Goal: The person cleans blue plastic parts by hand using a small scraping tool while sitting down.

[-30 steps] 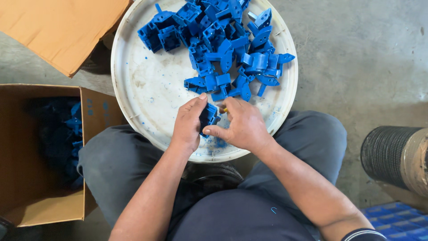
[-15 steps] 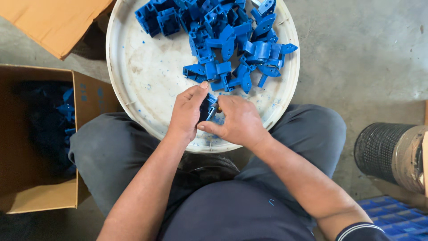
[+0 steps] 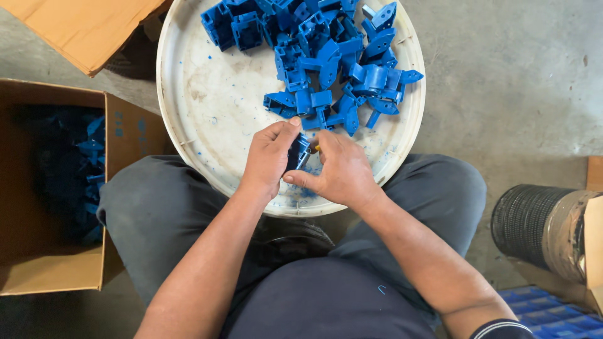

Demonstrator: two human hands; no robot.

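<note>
Head view, looking straight down at your lap. Your left hand (image 3: 269, 157) and right hand (image 3: 336, 171) meet over the near edge of a round white tray (image 3: 207, 107), which rests across your knees. Between them you hold one small blue plastic part (image 3: 298, 152). The left fingers curl around it from the left, thumb tip at its far end; the right thumb lies under it on the near side, and the right fingers close against it from the right. Both hands are clamped on the same piece, fingers together. A thin yellowish sliver shows just at the right fingertips beside the part; you cannot tell what it is.

The part sits near the tray's near rim, slightly left of centre, held just above the tray surface; whether it touches the tray is not visible.

On the far half of the tray lies a heap of blue plastic parts (image 3: 326, 56), bracket-like shapes tangled over each other, spreading toward the right rim. The nearest pieces of the heap lie just beyond your knuckles. Small blue flecks dot the white surface.

Left of your leg stands an open cardboard box (image 3: 38, 263) with more blue parts in shadow inside. A cardboard flap (image 3: 81, 25) lies at far left. At right, a dark ribbed roll (image 3: 527, 220) lies on the concrete floor (image 3: 515, 81); a blue crate (image 3: 553, 314) shows at the near right corner.
</note>
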